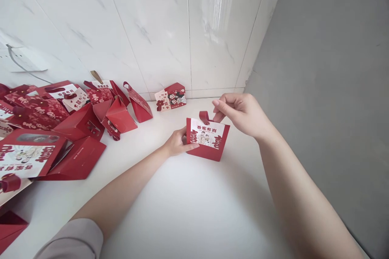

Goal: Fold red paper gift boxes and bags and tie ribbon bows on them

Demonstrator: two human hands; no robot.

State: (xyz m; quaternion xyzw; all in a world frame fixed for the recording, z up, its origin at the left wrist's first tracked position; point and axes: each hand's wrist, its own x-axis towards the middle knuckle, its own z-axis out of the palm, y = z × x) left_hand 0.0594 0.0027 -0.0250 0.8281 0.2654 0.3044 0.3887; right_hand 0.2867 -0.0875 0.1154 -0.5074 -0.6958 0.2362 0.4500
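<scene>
A small red gift box (207,154) with a white printed panel, a drawn couple and red characters stands upright on the white table. My left hand (180,143) grips its left side, thumb on the front and the other fingers behind. A dark red strap (204,117) loops up from the box's top edge. Just right of that loop, my right hand (235,113) is closed, thumb and bent fingers together at the top edge. Whatever lies between those fingertips is hidden.
Many red gift boxes (79,158) are heaped along the left of the table (182,210). One printed box (172,98) lies by the tiled wall (152,28), with a red wedge-shaped box (139,104) left of it. A grey surface (328,68) borders the right edge.
</scene>
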